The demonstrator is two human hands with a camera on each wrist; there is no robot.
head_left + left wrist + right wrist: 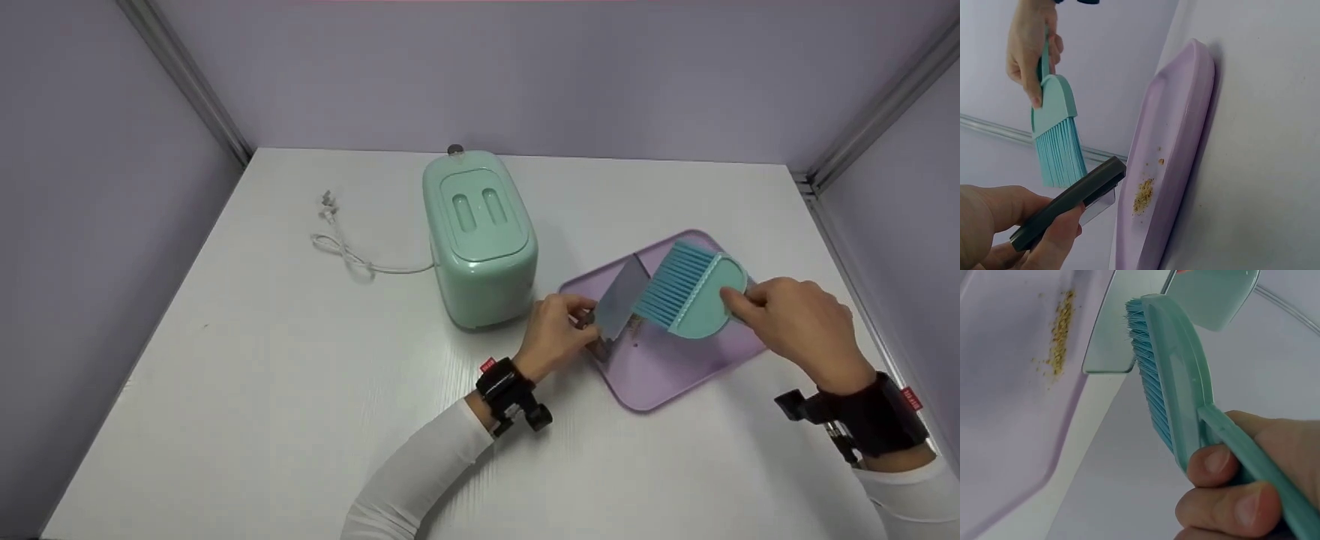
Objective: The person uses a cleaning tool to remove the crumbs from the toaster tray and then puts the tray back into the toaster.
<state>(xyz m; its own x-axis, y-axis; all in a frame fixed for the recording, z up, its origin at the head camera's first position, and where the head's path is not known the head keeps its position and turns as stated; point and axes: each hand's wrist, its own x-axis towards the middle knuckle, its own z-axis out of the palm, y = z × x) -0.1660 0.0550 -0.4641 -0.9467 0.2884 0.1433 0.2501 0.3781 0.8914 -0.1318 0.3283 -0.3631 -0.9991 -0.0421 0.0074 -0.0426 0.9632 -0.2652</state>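
My left hand (556, 335) pinches the dark bar-like edge of a thin, shiny metal crumb tray (621, 298), which stands tilted over the left side of a purple tray (664, 379). A teal hand brush (703, 304) is gripped by its handle in my right hand (804, 324). Its blue bristles point left toward the metal surface, close beside it. Below them on the purple tray lies a small pile of yellow-brown crumbs (1143, 197), with a few loose bits around it. The right wrist view shows the same crumbs (1060, 334) in a narrow strip.
Left of the purple tray stands a mint-green toaster (480, 225) with a lid on top. Its white cord (390, 269) runs left to a plug (328, 206) on the white table (262, 390). Pale partition walls (525, 75) close off the back and sides.
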